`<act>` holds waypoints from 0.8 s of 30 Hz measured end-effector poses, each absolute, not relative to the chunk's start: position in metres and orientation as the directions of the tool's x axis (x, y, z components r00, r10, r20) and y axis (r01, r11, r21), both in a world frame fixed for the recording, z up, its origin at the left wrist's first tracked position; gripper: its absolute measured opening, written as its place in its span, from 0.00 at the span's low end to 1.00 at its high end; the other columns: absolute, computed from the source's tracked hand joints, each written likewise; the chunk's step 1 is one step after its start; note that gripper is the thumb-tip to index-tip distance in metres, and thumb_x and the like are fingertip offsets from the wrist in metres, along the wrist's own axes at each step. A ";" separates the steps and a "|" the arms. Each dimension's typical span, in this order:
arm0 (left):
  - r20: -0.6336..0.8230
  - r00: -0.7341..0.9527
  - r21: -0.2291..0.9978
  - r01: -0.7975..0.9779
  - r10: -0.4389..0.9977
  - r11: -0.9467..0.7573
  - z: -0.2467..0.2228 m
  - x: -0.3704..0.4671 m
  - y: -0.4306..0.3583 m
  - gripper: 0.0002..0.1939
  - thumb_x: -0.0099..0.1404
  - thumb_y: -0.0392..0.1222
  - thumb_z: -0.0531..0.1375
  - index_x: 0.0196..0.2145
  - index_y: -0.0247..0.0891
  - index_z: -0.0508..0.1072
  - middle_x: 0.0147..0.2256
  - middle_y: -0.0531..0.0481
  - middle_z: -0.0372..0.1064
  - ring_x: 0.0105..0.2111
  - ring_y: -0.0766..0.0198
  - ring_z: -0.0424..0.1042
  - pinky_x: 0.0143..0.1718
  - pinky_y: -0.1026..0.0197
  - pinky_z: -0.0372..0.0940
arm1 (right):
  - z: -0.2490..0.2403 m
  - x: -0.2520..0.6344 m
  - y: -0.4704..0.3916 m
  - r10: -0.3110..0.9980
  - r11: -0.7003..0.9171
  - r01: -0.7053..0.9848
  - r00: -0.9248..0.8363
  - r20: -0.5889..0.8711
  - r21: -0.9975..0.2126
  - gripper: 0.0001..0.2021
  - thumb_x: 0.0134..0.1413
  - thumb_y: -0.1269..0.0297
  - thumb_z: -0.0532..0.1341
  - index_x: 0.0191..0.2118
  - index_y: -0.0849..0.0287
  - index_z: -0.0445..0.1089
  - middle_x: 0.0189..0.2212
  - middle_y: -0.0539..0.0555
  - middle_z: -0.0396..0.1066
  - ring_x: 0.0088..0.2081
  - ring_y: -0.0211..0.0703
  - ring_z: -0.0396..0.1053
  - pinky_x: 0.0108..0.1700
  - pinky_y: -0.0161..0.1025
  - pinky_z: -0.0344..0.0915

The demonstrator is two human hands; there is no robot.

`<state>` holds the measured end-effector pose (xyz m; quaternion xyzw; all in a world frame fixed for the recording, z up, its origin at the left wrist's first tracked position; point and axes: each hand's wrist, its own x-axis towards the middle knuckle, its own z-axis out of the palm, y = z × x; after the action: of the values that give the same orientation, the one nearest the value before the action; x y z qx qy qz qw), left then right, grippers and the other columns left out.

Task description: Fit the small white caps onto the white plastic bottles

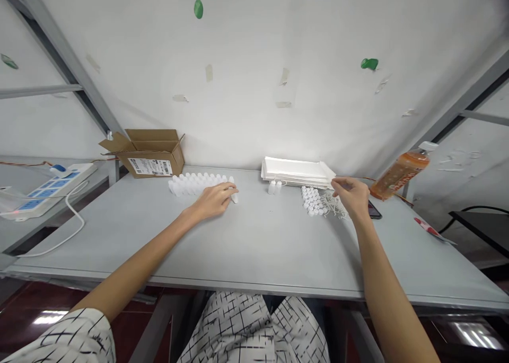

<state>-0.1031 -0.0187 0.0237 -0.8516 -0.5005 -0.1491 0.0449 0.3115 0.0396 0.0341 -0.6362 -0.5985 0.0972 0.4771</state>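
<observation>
My left hand [214, 200] is closed, its fingertips on a small white bottle [235, 197] at the right end of several rows of similar white bottles [193, 182]. My right hand [353, 196] is raised with thumb and fingers pinched together, beside a pile of thin white strings [334, 205]. What it holds, if anything, is too small to make out. Left of the strings lies a cluster of small white caps [313, 199]. Two capped white bottles [274, 188] stand between my hands, in front of a stack of white trays or sheets [296, 167].
An open cardboard box [153, 156] stands at the back left, a power strip [51, 189] with a white cable [77, 209] further left. At the right are a leaning orange drink bottle [403, 171], a phone [374, 210] partly behind my wrist, and a red-and-white packet [431, 228].
</observation>
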 end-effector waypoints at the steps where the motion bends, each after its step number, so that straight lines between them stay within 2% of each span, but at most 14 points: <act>1: 0.248 0.486 0.049 0.857 0.838 -0.512 0.022 -0.103 -0.017 0.22 0.62 0.28 0.49 0.49 0.40 0.74 0.55 0.47 0.71 0.48 0.57 0.73 0.35 0.61 0.64 | 0.033 0.315 0.040 0.861 0.130 0.717 0.261 0.436 -0.685 0.13 0.47 0.60 0.61 0.33 0.63 0.78 0.21 0.54 0.74 0.22 0.44 0.70 0.34 0.43 0.68; 3: 0.165 0.529 0.019 0.843 0.833 -0.538 0.021 -0.100 -0.015 0.26 0.58 0.25 0.49 0.49 0.41 0.75 0.55 0.47 0.70 0.49 0.57 0.72 0.34 0.61 0.63 | 0.032 0.322 0.040 0.877 0.011 0.796 0.284 0.388 -0.606 0.11 0.47 0.62 0.60 0.33 0.60 0.79 0.28 0.55 0.77 0.29 0.47 0.73 0.40 0.45 0.67; 7: 0.121 0.531 0.007 0.844 0.838 -0.536 0.022 -0.094 -0.012 0.24 0.58 0.23 0.49 0.46 0.39 0.76 0.49 0.44 0.73 0.47 0.57 0.72 0.33 0.61 0.63 | 0.029 0.329 0.038 0.910 -0.150 0.885 0.298 0.288 -0.441 0.11 0.46 0.64 0.60 0.34 0.55 0.80 0.33 0.54 0.79 0.37 0.52 0.73 0.37 0.43 0.63; 11: 0.142 0.503 0.013 0.860 0.852 -0.510 0.024 -0.089 -0.009 0.17 0.66 0.34 0.51 0.46 0.39 0.76 0.45 0.44 0.74 0.43 0.57 0.73 0.31 0.61 0.61 | 0.031 0.324 0.033 0.936 -0.152 0.908 0.260 0.239 -0.390 0.10 0.47 0.59 0.61 0.32 0.54 0.80 0.32 0.55 0.78 0.35 0.51 0.73 0.33 0.41 0.60; 13: 0.184 0.478 0.023 0.871 0.859 -0.490 0.025 -0.084 -0.008 0.15 0.67 0.39 0.52 0.45 0.39 0.76 0.43 0.45 0.74 0.41 0.57 0.73 0.30 0.61 0.60 | 0.034 0.319 0.031 0.941 -0.174 0.913 0.266 0.212 -0.370 0.12 0.46 0.54 0.63 0.31 0.54 0.80 0.31 0.55 0.78 0.35 0.52 0.73 0.32 0.41 0.59; 16: 0.276 0.443 0.059 0.878 0.853 -0.475 0.028 -0.072 -0.005 0.14 0.67 0.42 0.53 0.43 0.38 0.76 0.41 0.46 0.75 0.39 0.58 0.73 0.28 0.61 0.57 | 0.034 0.314 0.030 0.961 -0.186 0.924 0.242 0.137 -0.333 0.13 0.45 0.50 0.64 0.29 0.53 0.80 0.31 0.55 0.78 0.36 0.53 0.73 0.32 0.41 0.59; 20: 0.411 0.431 0.070 0.863 0.803 -0.500 0.031 -0.056 0.004 0.13 0.67 0.43 0.54 0.41 0.37 0.76 0.37 0.45 0.75 0.36 0.59 0.72 0.26 0.61 0.54 | 0.030 0.315 0.031 0.969 -0.164 0.918 0.220 0.117 -0.362 0.12 0.43 0.53 0.64 0.29 0.54 0.80 0.30 0.55 0.78 0.34 0.51 0.73 0.31 0.39 0.58; 24: 0.511 0.442 0.057 0.838 0.737 -0.542 0.025 -0.047 0.008 0.12 0.68 0.43 0.53 0.40 0.37 0.75 0.35 0.45 0.75 0.35 0.60 0.71 0.26 0.62 0.54 | 0.023 0.321 0.035 0.953 -0.143 0.866 0.251 0.170 -0.480 0.11 0.41 0.54 0.64 0.26 0.55 0.79 0.27 0.54 0.76 0.31 0.48 0.70 0.29 0.38 0.57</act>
<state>-0.0474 0.0079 0.0253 -0.8428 -0.4674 -0.2464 0.1027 0.3214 0.0346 0.0233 -0.7508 -0.6056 0.0876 0.2486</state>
